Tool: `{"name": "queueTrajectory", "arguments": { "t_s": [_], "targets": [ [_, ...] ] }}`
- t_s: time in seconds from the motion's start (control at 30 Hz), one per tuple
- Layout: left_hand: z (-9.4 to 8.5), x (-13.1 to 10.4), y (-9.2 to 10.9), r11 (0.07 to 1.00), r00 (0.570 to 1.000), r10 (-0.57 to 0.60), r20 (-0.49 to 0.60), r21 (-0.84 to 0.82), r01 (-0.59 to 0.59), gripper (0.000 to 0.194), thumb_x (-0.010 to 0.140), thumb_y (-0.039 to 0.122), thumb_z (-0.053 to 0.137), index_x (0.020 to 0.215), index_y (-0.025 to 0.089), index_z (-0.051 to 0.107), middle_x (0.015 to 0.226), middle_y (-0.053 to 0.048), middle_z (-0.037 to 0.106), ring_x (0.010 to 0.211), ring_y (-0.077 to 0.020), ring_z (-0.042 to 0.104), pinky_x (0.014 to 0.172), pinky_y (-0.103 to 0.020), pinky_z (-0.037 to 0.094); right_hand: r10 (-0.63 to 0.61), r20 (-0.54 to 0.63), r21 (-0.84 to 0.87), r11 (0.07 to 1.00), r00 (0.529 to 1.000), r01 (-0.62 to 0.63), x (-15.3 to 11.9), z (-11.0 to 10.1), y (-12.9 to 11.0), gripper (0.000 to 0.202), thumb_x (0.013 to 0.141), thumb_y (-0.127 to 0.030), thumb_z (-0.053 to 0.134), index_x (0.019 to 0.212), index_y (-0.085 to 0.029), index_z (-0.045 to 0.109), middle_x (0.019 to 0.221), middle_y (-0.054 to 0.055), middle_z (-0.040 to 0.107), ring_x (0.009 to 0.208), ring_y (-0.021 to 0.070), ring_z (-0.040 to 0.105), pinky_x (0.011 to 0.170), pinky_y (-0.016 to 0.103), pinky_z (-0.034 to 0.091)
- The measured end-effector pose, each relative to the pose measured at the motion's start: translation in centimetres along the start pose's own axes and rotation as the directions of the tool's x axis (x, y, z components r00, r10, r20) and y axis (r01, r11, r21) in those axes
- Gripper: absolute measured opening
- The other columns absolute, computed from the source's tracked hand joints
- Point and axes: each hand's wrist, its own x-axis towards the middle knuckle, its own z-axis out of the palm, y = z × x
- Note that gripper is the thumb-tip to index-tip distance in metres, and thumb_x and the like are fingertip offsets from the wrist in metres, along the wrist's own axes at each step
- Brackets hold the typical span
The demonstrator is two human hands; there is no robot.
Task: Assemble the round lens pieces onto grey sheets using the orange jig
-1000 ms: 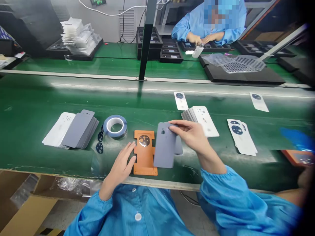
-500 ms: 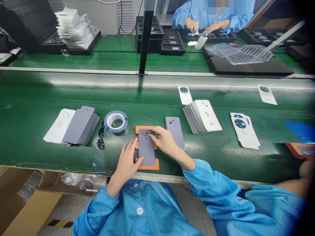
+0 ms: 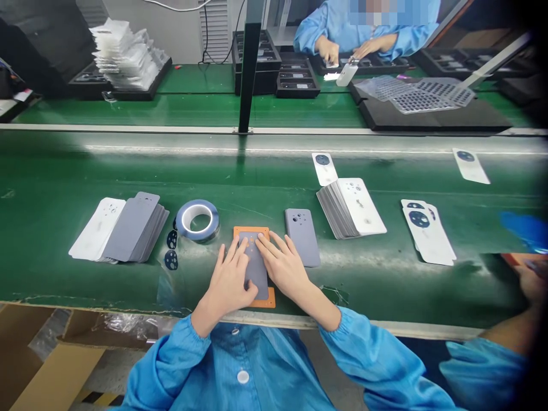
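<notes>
A grey phone back panel [image 3: 257,275] with camera holes lies on an orange fixture plate [image 3: 269,298] at the front edge of the bench. My left hand [image 3: 229,279] rests along its left side, fingers stretched out over the upper part. From the right, my right hand [image 3: 286,265] lies on the panel's upper right with extended fingertips near the camera holes. Both hands touch the panel without gripping it. To the right lies a small stack of grey panels [image 3: 303,237]. A roll of blue tape [image 3: 198,220] sits left of the fixture, with dark camera-shaped stickers [image 3: 171,260] beside it.
Fanned grey panels [image 3: 132,228] and white panels [image 3: 96,229] lie on the left. Another fanned stack [image 3: 360,205] stands right of centre, with white panels bearing dark stickers [image 3: 430,237] beyond. A co-worker's hand [image 3: 533,282] is at far right; another person works across the rail.
My right hand has gone from pinching near the camera holes to lying with fingers extended on the panel. My left hand has moved up, its fingers now over the panel's top.
</notes>
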Motion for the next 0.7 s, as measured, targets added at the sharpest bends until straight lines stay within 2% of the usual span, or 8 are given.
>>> {"name": "queueTrajectory", "arguments": {
  "t_s": [0.1, 0.2, 0.33, 0.4, 0.47, 0.53, 0.6, 0.7],
  "targets": [
    [-0.5, 0.3, 0.4, 1.000, 1.000, -0.014, -0.010, 0.011, 0.015, 0.058, 0.073, 0.017, 0.059, 0.131, 0.014, 0.055, 0.165, -0.018, 0.036, 0.159, -0.0368, 0.016, 0.127, -0.065, 0.013, 0.008, -0.031, 0.018, 1.000, 0.999, -0.008, -0.7, -0.4, -0.3, 0.041, 0.102, -0.014, 0.045, 0.136, -0.022, 0.066, 0.147, 0.007, 0.062, 0.138, 0.0366, 0.052, 0.115, 0.062, 0.037],
    [-0.8, 0.5, 0.6, 0.999, 0.999, -0.029, -0.018, -0.022, 0.029, 0.052, 0.074, 0.018, 0.059, 0.126, 0.015, 0.057, 0.164, -0.017, 0.039, 0.158, -0.0376, 0.020, 0.127, -0.065, 0.012, 0.077, -0.090, 0.054, 0.996, 0.993, -0.072, -1.3, -0.6, -0.9, 0.033, 0.102, -0.021, 0.049, 0.128, -0.020, 0.070, 0.138, 0.011, 0.069, 0.132, 0.0351, 0.057, 0.112, 0.058, 0.042],
    [-0.8, 0.2, 0.3, 0.983, 0.997, -0.074, -0.037, -0.171, 0.066, 0.044, 0.080, 0.014, 0.055, 0.124, 0.018, 0.057, 0.163, -0.014, 0.041, 0.157, -0.0341, 0.024, 0.127, -0.064, 0.015, 0.174, -0.136, 0.128, 0.979, 0.975, -0.157, -1.8, -0.2, -1.8, 0.033, 0.100, -0.026, 0.053, 0.127, -0.015, 0.068, 0.131, 0.016, 0.071, 0.127, 0.0368, 0.060, 0.107, 0.058, 0.047],
    [-0.7, -0.2, 0.0, 0.955, 0.990, -0.103, -0.099, -0.290, 0.070, 0.045, 0.084, 0.013, 0.052, 0.129, 0.019, 0.054, 0.163, -0.014, 0.041, 0.156, -0.0317, 0.027, 0.126, -0.061, 0.022, 0.187, -0.151, 0.198, 0.968, 0.971, -0.156, -1.9, -0.4, -2.4, 0.032, 0.099, -0.027, 0.055, 0.126, -0.015, 0.067, 0.127, 0.016, 0.072, 0.124, 0.0368, 0.063, 0.105, 0.060, 0.048],
    [-0.7, -0.8, -0.2, 0.906, 0.961, -0.180, -0.207, -0.415, 0.081, 0.041, 0.091, 0.018, 0.051, 0.132, 0.019, 0.052, 0.159, -0.016, 0.046, 0.151, -0.0308, 0.038, 0.121, -0.055, 0.034, 0.204, -0.199, 0.282, 0.949, 0.959, -0.143, -2.0, -1.2, -3.2, 0.031, 0.098, -0.027, 0.056, 0.125, -0.015, 0.067, 0.127, 0.017, 0.072, 0.122, 0.0365, 0.064, 0.104, 0.059, 0.050],
    [-0.7, -1.4, -0.5, 0.831, 0.907, -0.323, -0.270, -0.539, 0.135, 0.036, 0.096, 0.028, 0.052, 0.130, 0.019, 0.053, 0.146, -0.018, 0.058, 0.134, -0.0297, 0.056, 0.108, -0.048, 0.048, 0.198, -0.226, 0.404, 0.910, 0.954, -0.093, -2.0, -2.6, -4.1, 0.033, 0.099, -0.027, 0.057, 0.130, -0.018, 0.064, 0.132, 0.016, 0.070, 0.125, 0.0341, 0.063, 0.105, 0.055, 0.051],
    [-0.9, -1.8, -0.9, 0.727, 0.856, -0.459, -0.236, -0.654, 0.210, 0.037, 0.098, 0.037, 0.053, 0.131, 0.019, 0.053, 0.130, -0.016, 0.067, 0.112, -0.0264, 0.068, 0.091, -0.040, 0.054, 0.138, -0.181, 0.551, 0.834, 0.974, -0.016, -1.9, -4.0, -5.0, 0.038, 0.100, -0.025, 0.056, 0.137, -0.021, 0.059, 0.136, 0.013, 0.068, 0.128, 0.0291, 0.062, 0.108, 0.048, 0.052],
    [-1.2, -2.0, -1.6, 0.557, 0.830, -0.548, -0.106, -0.786, 0.268, 0.046, 0.096, 0.043, 0.058, 0.133, 0.017, 0.050, 0.111, -0.013, 0.074, 0.092, -0.0228, 0.072, 0.078, -0.034, 0.055, 0.068, -0.082, 0.678, 0.735, 0.994, 0.006, -1.6, -4.9, -5.3, 0.037, 0.101, -0.025, 0.054, 0.138, -0.025, 0.058, 0.133, 0.010, 0.070, 0.124, 0.0248, 0.065, 0.106, 0.041, 0.054]
  ]
}}
